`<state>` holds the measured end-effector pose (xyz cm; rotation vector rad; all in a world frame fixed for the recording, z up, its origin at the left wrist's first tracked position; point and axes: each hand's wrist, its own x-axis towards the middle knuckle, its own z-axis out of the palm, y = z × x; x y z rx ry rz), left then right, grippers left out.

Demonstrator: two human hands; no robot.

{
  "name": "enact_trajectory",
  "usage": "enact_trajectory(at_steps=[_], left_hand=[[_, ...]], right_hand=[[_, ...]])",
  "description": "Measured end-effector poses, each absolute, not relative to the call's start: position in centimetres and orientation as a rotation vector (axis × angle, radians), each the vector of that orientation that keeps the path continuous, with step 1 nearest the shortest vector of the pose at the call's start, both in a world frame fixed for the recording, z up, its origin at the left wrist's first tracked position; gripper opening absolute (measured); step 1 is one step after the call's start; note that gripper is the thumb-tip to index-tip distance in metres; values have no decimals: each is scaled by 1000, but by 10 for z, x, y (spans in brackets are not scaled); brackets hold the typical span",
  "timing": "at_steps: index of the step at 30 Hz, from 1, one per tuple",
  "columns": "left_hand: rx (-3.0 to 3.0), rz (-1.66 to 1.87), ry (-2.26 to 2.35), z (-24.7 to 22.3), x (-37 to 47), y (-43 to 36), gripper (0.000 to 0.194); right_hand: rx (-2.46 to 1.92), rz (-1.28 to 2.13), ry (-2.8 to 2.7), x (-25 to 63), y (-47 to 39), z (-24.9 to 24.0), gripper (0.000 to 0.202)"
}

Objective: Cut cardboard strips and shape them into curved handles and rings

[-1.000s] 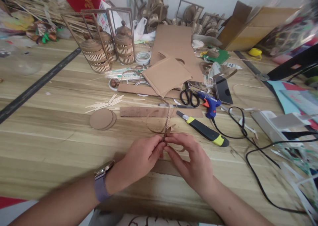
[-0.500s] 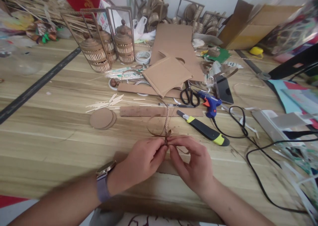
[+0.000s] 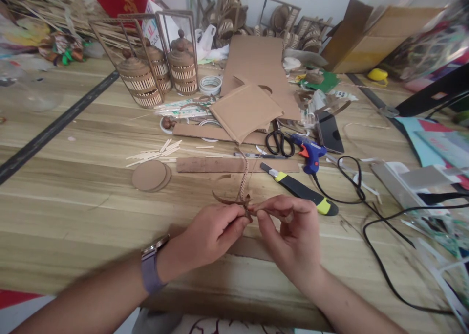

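A narrow braid of brown paper strips [image 3: 244, 177] runs down the middle of the table toward me. My left hand [image 3: 216, 231], a watch on its wrist, pinches the braid's near end between thumb and forefinger. My right hand [image 3: 293, 233] pinches a thin brown strip just right of that end. Another loose strip [image 3: 225, 198] curls out to the left above my left fingers. The exact crossing of the strips is hidden by my fingertips. Under my hands lies a piece of brown cardboard [image 3: 252, 248].
A utility knife [image 3: 300, 189], a blue glue gun [image 3: 310, 153] and black scissors [image 3: 280, 141] lie to the right. Cardboard discs [image 3: 149, 175] and thin sticks [image 3: 159, 150] are at left. Small lantern-like models [image 3: 137, 79] stand behind. A black cable [image 3: 381, 265] loops at right.
My right hand has moved slightly right, away from the left, drawing a strip sideways. The left loose strip has shifted. My left hand keeps its pinch nearly in place.
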<state>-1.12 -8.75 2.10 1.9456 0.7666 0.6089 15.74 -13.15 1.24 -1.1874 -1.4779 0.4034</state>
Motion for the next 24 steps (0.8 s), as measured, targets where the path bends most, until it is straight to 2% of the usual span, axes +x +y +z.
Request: enact_trajectory(at_steps=[6, 14, 19, 24], left_hand=[[1851, 566, 828, 20, -11, -88, 34], [1848, 570, 855, 18, -10, -89, 28], [1922, 575, 815, 17, -10, -92, 28], [1942, 579, 758, 20, -11, -90, 29]], right_hand=[[-1073, 339, -1703, 161, -130, 15, 29], [-1286, 232, -1821, 160, -133, 17, 12], [-1265, 194, -1764, 159, -133, 19, 17], [-1181, 323, -1615, 158, -132, 16, 25]])
